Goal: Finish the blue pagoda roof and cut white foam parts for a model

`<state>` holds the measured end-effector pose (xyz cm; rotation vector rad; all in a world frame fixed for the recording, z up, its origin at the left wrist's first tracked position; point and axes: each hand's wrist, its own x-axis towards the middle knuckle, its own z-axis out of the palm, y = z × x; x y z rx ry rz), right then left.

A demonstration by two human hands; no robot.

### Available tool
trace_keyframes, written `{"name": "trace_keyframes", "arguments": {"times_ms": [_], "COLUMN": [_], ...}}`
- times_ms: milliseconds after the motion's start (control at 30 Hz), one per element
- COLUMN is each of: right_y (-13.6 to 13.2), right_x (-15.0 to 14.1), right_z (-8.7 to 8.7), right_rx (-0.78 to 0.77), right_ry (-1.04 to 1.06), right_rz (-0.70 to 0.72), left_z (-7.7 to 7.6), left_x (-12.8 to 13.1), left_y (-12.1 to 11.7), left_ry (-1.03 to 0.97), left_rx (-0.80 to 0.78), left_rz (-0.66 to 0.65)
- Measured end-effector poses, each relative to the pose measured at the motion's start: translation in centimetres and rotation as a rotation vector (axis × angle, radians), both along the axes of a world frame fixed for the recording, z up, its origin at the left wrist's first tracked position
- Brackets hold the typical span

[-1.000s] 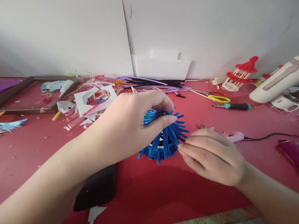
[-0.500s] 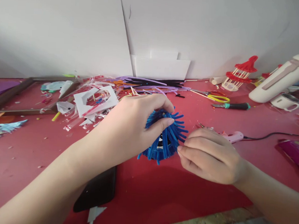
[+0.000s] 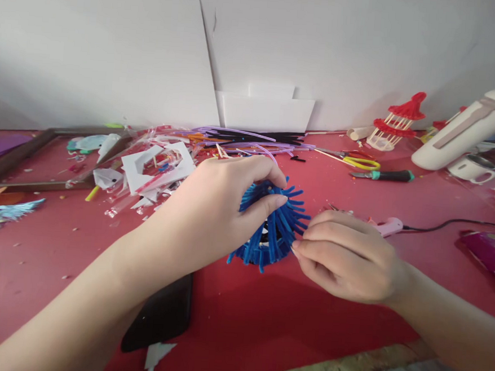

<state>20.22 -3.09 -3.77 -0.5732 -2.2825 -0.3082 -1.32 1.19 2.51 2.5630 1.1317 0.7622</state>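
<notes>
A spiky blue ball of short straw pieces [image 3: 276, 230] rests on the red table [image 3: 263, 322] at the centre. My left hand [image 3: 223, 206] wraps over its top and left side, thumb and fingers closed on it. My right hand [image 3: 348, 257] sits at its right edge with the fingertips pinched together against the blue spikes; what they pinch is too small to name.
A black phone [image 3: 160, 315] lies under my left forearm. Loose straws and plastic scraps [image 3: 216, 144] are piled behind. Yellow scissors [image 3: 359, 161], a green-handled tool [image 3: 386, 175], a pink glue gun [image 3: 386, 224] with cord, a red-and-white model tower [image 3: 398, 125] and a white appliance [image 3: 467, 133] stand right.
My right hand has crept slightly left, closer into the blue spikes. The left hand keeps its grip with barely any shift.
</notes>
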Motion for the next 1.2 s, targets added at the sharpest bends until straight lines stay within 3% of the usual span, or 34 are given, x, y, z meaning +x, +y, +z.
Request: {"name": "trace_keyframes", "arguments": {"times_ms": [200,1200], "right_y": [0.07,0.29], "right_x": [0.24,0.60], "right_z": [-0.02,0.21], "right_rx": [-0.062,0.034], "right_ry": [0.009,-0.036], "right_rz": [0.008,0.026], "left_z": [-0.03,0.05], "left_x": [-0.13,-0.09], "left_y": [0.04,0.07], "left_ry": [0.010,0.024], "left_rx": [0.008,-0.002], "left_rz": [0.006,0.011]}}
